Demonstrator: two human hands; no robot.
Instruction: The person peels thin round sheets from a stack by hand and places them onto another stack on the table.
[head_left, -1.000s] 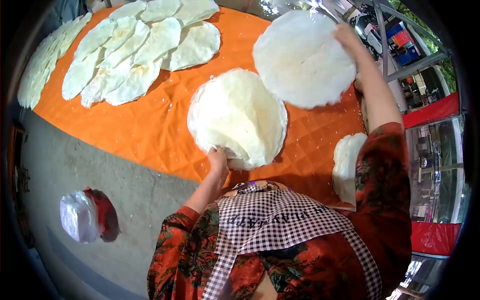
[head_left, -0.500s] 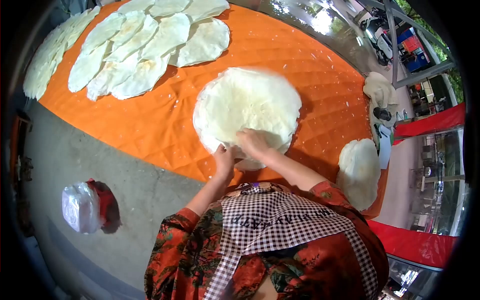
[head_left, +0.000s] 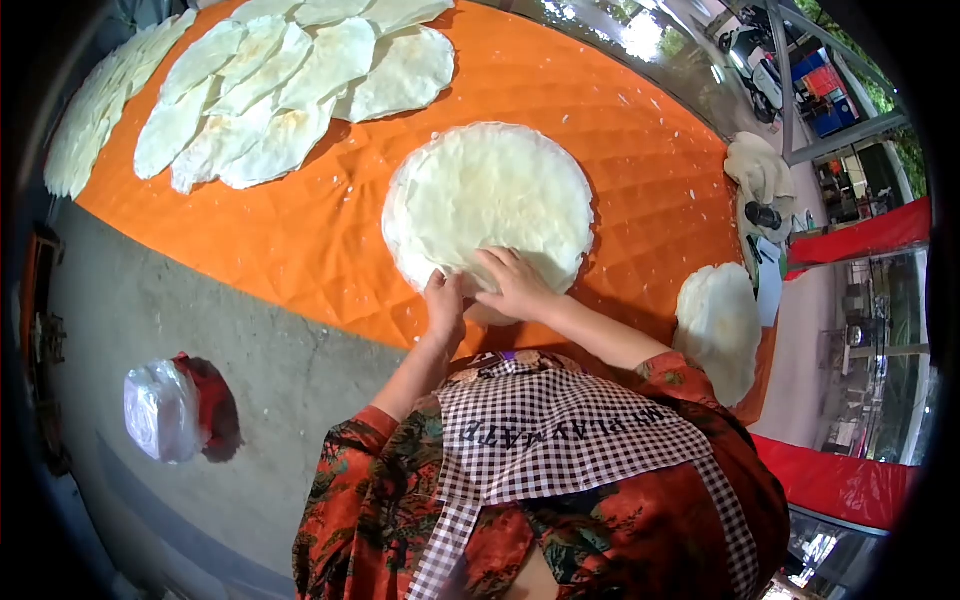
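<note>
A pile of thin, round, pale flatbreads (head_left: 490, 190) lies in front of me on the orange cloth. My left hand (head_left: 445, 303) is at its near edge, thumb and fingers pinched on the rim of a flatbread. Just to the right, my right hand (head_left: 518, 285) rests on top of the pile with its fingers stretched out and palm down. It grips nothing. Part of the near rim is hidden under my hands.
The orange cloth (head_left: 650, 190) covers the table. Overlapping flatbreads (head_left: 270, 100) spread at the far left, and another stack (head_left: 718, 325) sits at the right edge near a beige cloth (head_left: 760, 170). A plastic-wrapped bundle (head_left: 162, 410) stands on the floor at left.
My right hand has gone from curled fingers to lying flat on the top flatbread. That flatbread, blurred at its far edge before, now lies still and smoother. My left hand keeps its pinch.
</note>
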